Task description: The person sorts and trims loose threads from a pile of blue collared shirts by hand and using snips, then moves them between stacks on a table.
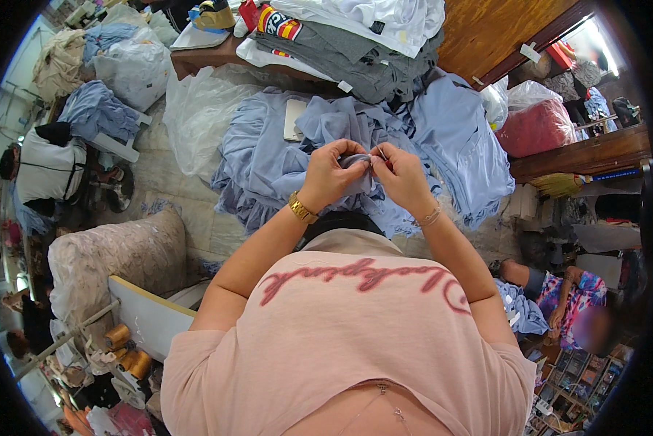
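Between the fingers of my left hand is a pinched edge of light blue-grey cloth. My right hand meets it at the fingertips, closed on a small thin tool with a red part; its exact kind is too small to make out. A large heap of light blue garments lies under and beyond both hands, spreading over my lap. On that heap rests a white phone-like slab, just beyond my left hand. More smooth blue cloth drapes down to the right of my right hand.
Folded grey and white shirts are stacked on a bench ahead. Clear plastic lies left of the heap. A stuffed sack and thread cones sit at left. Another person is at right, near a red bundle.
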### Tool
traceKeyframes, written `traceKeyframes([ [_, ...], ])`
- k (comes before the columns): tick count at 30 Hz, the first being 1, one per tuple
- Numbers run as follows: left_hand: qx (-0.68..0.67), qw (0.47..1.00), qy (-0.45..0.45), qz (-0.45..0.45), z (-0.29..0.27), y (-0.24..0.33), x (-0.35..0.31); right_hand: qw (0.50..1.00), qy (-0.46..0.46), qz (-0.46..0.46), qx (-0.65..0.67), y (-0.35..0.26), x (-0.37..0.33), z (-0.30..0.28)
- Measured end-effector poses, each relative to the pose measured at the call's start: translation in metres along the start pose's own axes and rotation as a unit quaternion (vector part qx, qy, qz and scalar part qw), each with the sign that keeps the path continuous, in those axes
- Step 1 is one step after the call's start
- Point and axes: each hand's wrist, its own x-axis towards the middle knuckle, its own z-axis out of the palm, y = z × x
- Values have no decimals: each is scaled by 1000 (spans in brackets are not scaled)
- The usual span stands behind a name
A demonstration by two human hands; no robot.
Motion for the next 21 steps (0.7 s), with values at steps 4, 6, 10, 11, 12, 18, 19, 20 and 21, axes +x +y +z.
traceKeyframes([
  [4, -12, 999, 4, -32, -1, -5, 0, 981, -59, 115, 144, 5, 2, -5],
  [6, -15, 999, 3, -47, -1, -1, 0, 940, -82, 189, 273, -3, 0, -17],
  [10, -7, 999, 12, -34, -1, -8, 1, 876, -153, 277, 364, -15, -7, -33],
  [11, -11, 999, 13, -34, -1, -8, 1, 872, -171, 281, 363, -17, -7, -34],
  [12, -16, 999, 13, -35, -1, -8, 2, 867, -189, 284, 363, -19, -7, -36],
  [18, -52, 998, -11, -43, -1, -9, 2, 871, -206, 275, 352, -17, -6, -35],
  [19, -63, 997, -15, -47, -1, -8, 2, 871, -206, 273, 351, -17, -5, -35],
  [20, -75, 996, -19, -51, -1, -5, 2, 871, -207, 277, 348, -17, -5, -35],
  [21, -86, 994, -23, -55, -1, -3, 1, 871, -208, 282, 344, -17, -5, -35],
])
